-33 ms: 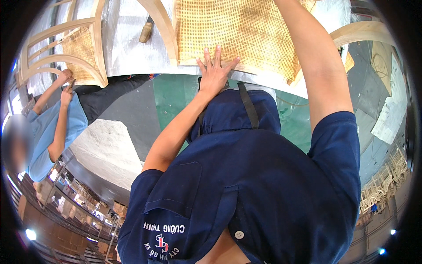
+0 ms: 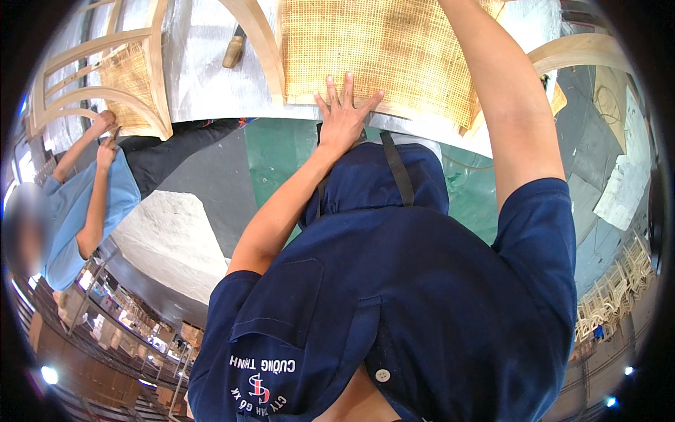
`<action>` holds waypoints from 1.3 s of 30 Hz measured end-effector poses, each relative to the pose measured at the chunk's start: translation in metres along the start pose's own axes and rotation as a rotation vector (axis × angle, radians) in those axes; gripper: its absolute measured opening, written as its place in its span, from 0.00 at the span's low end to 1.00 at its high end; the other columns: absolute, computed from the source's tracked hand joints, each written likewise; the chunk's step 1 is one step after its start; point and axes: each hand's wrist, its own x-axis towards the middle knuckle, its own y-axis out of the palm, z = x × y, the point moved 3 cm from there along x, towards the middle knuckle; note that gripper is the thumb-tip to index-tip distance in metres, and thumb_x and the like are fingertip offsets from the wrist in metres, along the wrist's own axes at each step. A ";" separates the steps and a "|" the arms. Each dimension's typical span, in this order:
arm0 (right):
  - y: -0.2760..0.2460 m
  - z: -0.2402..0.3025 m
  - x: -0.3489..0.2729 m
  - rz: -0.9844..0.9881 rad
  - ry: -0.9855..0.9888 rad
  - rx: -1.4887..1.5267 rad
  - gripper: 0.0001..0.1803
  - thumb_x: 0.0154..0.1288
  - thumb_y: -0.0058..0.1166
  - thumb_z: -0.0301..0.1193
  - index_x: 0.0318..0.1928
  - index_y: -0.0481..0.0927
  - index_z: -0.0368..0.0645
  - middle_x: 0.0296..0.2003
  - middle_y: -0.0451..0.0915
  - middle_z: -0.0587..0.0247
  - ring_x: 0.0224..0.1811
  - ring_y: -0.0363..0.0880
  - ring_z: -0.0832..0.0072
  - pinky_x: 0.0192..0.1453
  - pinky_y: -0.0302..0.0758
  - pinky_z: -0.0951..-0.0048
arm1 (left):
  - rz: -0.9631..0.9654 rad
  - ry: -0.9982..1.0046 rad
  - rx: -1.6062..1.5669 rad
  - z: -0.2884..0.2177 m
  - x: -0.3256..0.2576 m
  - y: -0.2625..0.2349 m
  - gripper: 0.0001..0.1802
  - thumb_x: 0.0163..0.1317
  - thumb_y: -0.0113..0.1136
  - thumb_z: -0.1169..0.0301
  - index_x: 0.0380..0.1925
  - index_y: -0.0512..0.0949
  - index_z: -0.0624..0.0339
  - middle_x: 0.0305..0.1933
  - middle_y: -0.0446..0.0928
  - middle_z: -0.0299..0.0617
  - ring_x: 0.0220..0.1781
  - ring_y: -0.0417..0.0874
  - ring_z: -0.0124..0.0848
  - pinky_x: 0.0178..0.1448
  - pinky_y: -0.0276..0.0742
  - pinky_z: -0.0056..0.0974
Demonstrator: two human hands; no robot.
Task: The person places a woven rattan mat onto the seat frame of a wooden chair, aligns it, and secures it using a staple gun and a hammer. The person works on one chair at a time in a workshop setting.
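Note:
My left hand lies with its fingers spread on the near edge of a woven cane panel. The panel is straw-coloured with browner patches and is set against a pale wooden chair frame, whose curved piece runs along its left side. My right arm reaches up past the panel's right side and leaves the picture at the top, so the right hand is out of sight. A tool with a wooden handle rests on the table to the left of the curved wood.
The table has a whitish covering. At the left, a co-worker in a light blue shirt works with both hands at another chair frame with cane. Another curved wooden piece juts out at the right. Chair frames are stacked at far right.

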 end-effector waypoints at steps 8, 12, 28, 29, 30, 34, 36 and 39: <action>-0.003 0.001 0.004 -0.004 0.002 0.006 0.17 0.51 0.77 0.41 0.35 0.91 0.44 0.37 0.88 0.44 0.43 0.89 0.55 0.50 0.83 0.58 | -0.090 0.028 0.024 0.005 0.010 0.003 0.45 0.64 0.52 0.78 0.75 0.60 0.13 0.85 0.37 0.60 0.80 0.35 0.79 0.71 0.40 0.87; -0.003 0.002 0.002 -0.012 0.016 -0.004 0.18 0.52 0.77 0.42 0.36 0.90 0.42 0.37 0.88 0.44 0.44 0.89 0.55 0.50 0.83 0.58 | 0.004 0.003 0.017 0.006 0.010 0.006 0.46 0.63 0.52 0.79 0.75 0.60 0.13 0.85 0.36 0.59 0.80 0.35 0.79 0.71 0.40 0.87; -0.007 0.005 0.001 0.001 0.060 -0.027 0.20 0.53 0.76 0.45 0.35 0.90 0.42 0.37 0.88 0.44 0.45 0.88 0.52 0.53 0.82 0.56 | -0.063 0.031 0.066 0.006 0.011 0.005 0.46 0.65 0.50 0.78 0.77 0.55 0.12 0.85 0.33 0.59 0.80 0.34 0.80 0.70 0.40 0.88; -0.007 0.006 0.001 0.005 0.063 -0.035 0.20 0.53 0.76 0.45 0.35 0.90 0.42 0.37 0.88 0.44 0.45 0.88 0.52 0.53 0.81 0.56 | -0.062 0.032 0.067 0.005 0.011 0.006 0.46 0.65 0.51 0.78 0.77 0.55 0.12 0.85 0.33 0.58 0.80 0.34 0.80 0.70 0.40 0.88; -0.008 0.006 0.000 0.012 0.067 -0.036 0.20 0.53 0.76 0.46 0.36 0.90 0.42 0.37 0.88 0.44 0.45 0.88 0.52 0.53 0.81 0.55 | 0.024 0.012 0.065 0.006 0.011 0.008 0.46 0.65 0.51 0.77 0.77 0.55 0.12 0.85 0.33 0.58 0.80 0.34 0.80 0.70 0.40 0.88; -0.007 0.007 0.001 0.005 0.056 -0.030 0.20 0.54 0.75 0.46 0.36 0.90 0.42 0.37 0.88 0.44 0.45 0.88 0.53 0.53 0.81 0.55 | -0.058 0.026 0.074 0.005 0.011 0.007 0.47 0.65 0.51 0.77 0.77 0.55 0.12 0.86 0.32 0.57 0.80 0.34 0.80 0.71 0.40 0.88; -0.005 0.006 0.001 -0.004 0.046 -0.028 0.20 0.54 0.76 0.45 0.36 0.90 0.42 0.37 0.88 0.45 0.44 0.88 0.53 0.53 0.81 0.55 | 0.038 0.003 0.066 0.007 0.011 0.009 0.47 0.65 0.51 0.78 0.76 0.55 0.11 0.86 0.32 0.56 0.80 0.33 0.79 0.71 0.40 0.88; -0.004 0.001 0.003 0.005 0.047 -0.030 0.20 0.53 0.76 0.45 0.36 0.90 0.42 0.37 0.88 0.46 0.44 0.88 0.54 0.52 0.82 0.56 | 0.026 0.003 0.048 0.006 0.011 0.009 0.46 0.65 0.50 0.78 0.76 0.56 0.12 0.86 0.32 0.55 0.81 0.33 0.79 0.71 0.39 0.88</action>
